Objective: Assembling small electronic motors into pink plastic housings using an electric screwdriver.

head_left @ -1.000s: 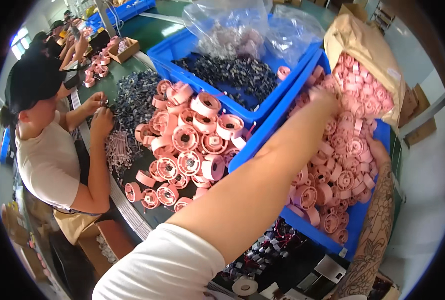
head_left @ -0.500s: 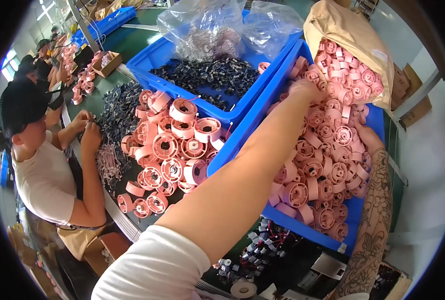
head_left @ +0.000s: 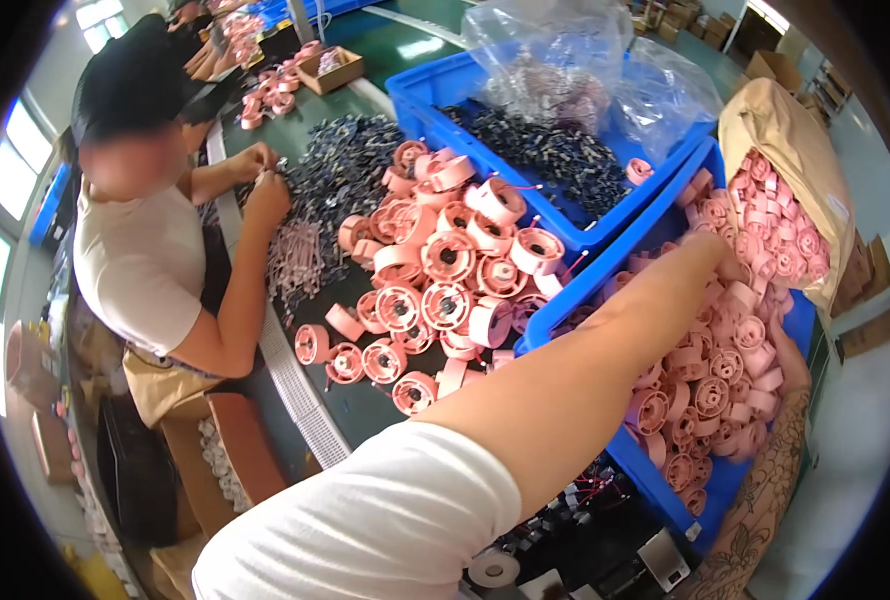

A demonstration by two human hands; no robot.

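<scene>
Both my arms reach into a long blue bin (head_left: 655, 478) heaped with pink round plastic housings (head_left: 710, 395). My left hand (head_left: 717, 255) is at the far part of the heap, near the mouth of a brown paper sack (head_left: 790, 130). Its fingers are sunk among the housings and hidden. Along the bin's right side lies my right hand (head_left: 787, 352), against the pink parts, below the sack. Its fingers are mostly covered, so what either hand grips does not show. More pink housings (head_left: 730, 250) fill the sack's mouth.
Left of the bin, assembled pink housings (head_left: 445, 290) are piled on the green table, beside small dark parts (head_left: 350, 150). A second blue bin (head_left: 575, 235) holds dark parts and clear plastic bags (head_left: 555, 60). A co-worker (head_left: 155, 240) sits at left, handling something small.
The view has swung left, so everything sits further right and the co-worker shows more fully. Both my hands stay in the heap; the right one is now less visible.
</scene>
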